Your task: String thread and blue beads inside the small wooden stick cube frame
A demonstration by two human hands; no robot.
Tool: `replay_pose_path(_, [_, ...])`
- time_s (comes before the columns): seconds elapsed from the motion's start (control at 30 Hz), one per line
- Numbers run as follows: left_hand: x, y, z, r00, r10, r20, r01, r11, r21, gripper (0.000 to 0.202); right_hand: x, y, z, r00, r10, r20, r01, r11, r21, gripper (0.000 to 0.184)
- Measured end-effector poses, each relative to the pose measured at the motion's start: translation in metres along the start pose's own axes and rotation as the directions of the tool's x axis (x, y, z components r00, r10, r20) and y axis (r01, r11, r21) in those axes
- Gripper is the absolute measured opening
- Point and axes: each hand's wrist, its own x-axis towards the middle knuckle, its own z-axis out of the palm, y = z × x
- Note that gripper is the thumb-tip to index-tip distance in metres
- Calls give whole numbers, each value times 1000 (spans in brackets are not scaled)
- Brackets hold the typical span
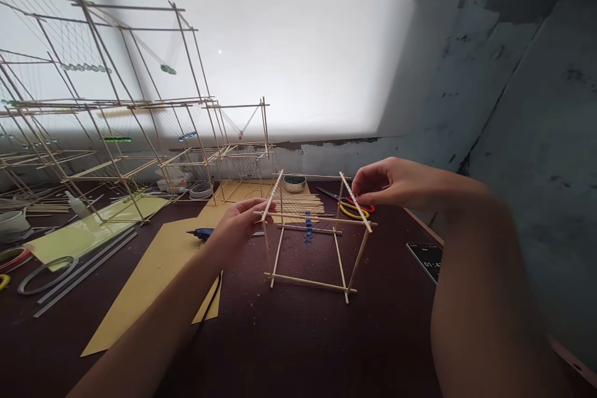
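A small box-shaped frame of thin wooden sticks (310, 285) stands on the dark table in front of me. Threads wound on its upper side sticks hold a row of blue glass beads (308, 228) in the middle. My left hand (242, 221) is closed at the upper left stick, its fingertips partly behind it. At the upper right stick, my right hand (389, 183) has thumb and fingers pinched together beside the thread windings. Whatever lies in that pinch, perhaps thread, is too fine to make out.
Scissors (357, 210) with red and yellow handles lie behind the frame, near loose sticks (303, 202) and a round tin (295, 183). A blue glue gun (201, 234) rests on yellow card (153, 280). Larger stick frames (112, 84) rise at left; a phone (425, 259) lies right.
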Motion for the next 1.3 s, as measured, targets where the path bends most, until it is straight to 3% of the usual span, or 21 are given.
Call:
replay_pose_path(0.63, [-1,3,10,999,-12,-30,10,997,-74,22,-1,5,-3,999,16,41,-15,999,-37,18])
replay_pose_path(1.3, [2,-2,5,1000,1,4,0,997,-73,15,0,7,-3,999,10,37,-9,999,-39,17])
